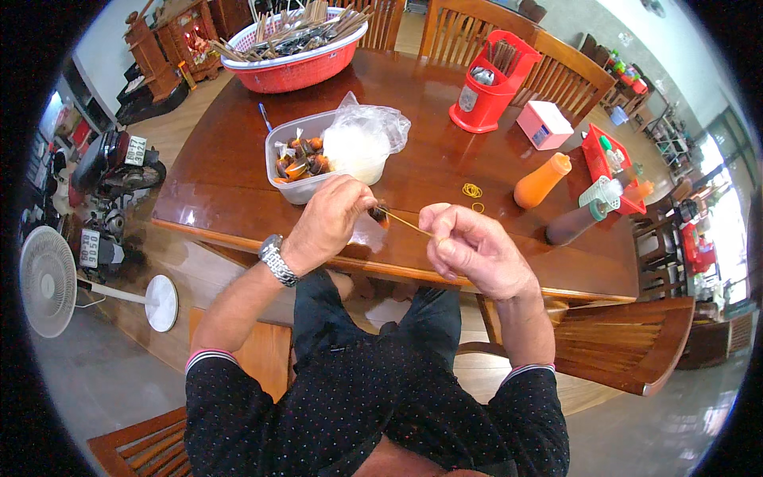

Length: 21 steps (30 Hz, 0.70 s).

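Observation:
Over the table's near edge, my left hand (330,219) pinches the neck of a small clear bag of dark reddish-brown sauce (380,215). A yellow rubber band (409,223) is stretched taut from that bag to my right hand (477,246), whose thumb and fingers are closed on its other end. Just beyond my left hand stands a translucent plastic tub (306,191). Several tied sauce bags (302,159) lie in its left side, and a clear plastic bag (362,139) with white contents fills the right. A small pile of rubber bands (472,190) rests on the table past my right hand.
A red basket (298,73) of chopsticks and spoons stands at the far left, with a blue pen (265,118) nearer. Rightward are a red utensil holder (489,87), a pink box (545,125), an orange bottle (542,181), a dark sauce bottle (574,222) and a red caddy (596,151).

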Available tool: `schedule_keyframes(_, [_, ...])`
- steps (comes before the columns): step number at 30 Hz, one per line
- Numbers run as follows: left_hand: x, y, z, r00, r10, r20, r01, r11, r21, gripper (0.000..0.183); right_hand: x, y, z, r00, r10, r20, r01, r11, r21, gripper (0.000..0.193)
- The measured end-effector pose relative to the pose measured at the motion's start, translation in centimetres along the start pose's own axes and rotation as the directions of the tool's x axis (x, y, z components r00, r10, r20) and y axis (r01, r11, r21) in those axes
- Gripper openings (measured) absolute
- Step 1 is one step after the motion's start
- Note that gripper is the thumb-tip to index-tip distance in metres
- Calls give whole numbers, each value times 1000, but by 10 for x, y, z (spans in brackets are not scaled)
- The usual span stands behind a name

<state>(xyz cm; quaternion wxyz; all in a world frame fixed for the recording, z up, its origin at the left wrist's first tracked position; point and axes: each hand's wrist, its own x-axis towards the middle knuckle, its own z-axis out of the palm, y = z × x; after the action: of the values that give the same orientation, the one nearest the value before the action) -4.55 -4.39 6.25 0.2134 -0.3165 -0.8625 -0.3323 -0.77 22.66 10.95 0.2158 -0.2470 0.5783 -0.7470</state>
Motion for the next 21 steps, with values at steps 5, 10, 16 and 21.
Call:
schedule_keyframes(5, [4,11,-15,985,58,161,-6,952,-305,16,10,-4,-14,998,42,-47,-28,963,266,15])
schedule_keyframes(10, [6,17,-22,909,-147,391,382,671,-636,26,16,5,-29,990,53,133,-112,868,485,15])
schedule_keyframes(16, [9,19,-15,879,-187,438,462,556,-691,28,16,24,-28,984,29,174,-103,895,435,49])
schedule_keyframes(21, [13,26,-16,838,-269,475,546,419,-725,27,15,33,-9,990,-112,84,133,934,-330,90])
